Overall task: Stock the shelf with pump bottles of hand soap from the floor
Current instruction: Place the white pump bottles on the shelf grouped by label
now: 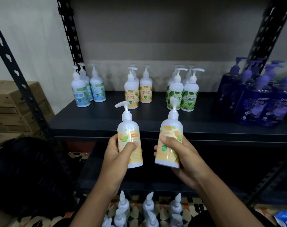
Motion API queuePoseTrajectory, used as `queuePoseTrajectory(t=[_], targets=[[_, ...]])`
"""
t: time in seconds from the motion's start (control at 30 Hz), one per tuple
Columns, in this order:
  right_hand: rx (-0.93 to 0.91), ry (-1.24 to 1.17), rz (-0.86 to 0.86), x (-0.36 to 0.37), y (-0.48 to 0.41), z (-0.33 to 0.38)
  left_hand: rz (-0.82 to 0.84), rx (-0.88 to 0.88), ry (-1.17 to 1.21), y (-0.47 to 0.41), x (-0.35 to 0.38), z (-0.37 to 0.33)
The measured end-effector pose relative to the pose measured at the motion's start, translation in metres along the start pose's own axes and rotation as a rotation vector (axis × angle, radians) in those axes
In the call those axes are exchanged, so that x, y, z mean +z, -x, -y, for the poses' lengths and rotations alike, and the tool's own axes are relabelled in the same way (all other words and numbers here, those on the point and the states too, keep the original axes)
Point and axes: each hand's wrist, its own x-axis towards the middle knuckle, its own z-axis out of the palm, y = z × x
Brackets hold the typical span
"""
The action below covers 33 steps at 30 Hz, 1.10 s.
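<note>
Holding a yellow soap bottle (129, 128) in the left hand (116, 154), fingers (131, 145) wrapped round it. Holding a second yellow bottle (170, 128) in the right hand (185, 154) the same way. Both up in the air, just in front of the dark shelf (98, 118) (more bottles (148, 207) down on the floor (196, 205)).

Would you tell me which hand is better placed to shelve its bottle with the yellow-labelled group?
Left, probably: the left hand holds one bottle straight before the yellow-labelled group, whereas the right hand holds the other bottle before the green-labelled group.
</note>
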Motion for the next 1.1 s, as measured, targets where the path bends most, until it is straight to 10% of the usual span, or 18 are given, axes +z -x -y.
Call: queuePoseTrajectory(t=[1.1], targets=[[-0.142, 0.257, -0.148, 0.003, -0.003, -0.011, -0.104, 0.104, -0.217, 0.008, 0.007, -0.004]])
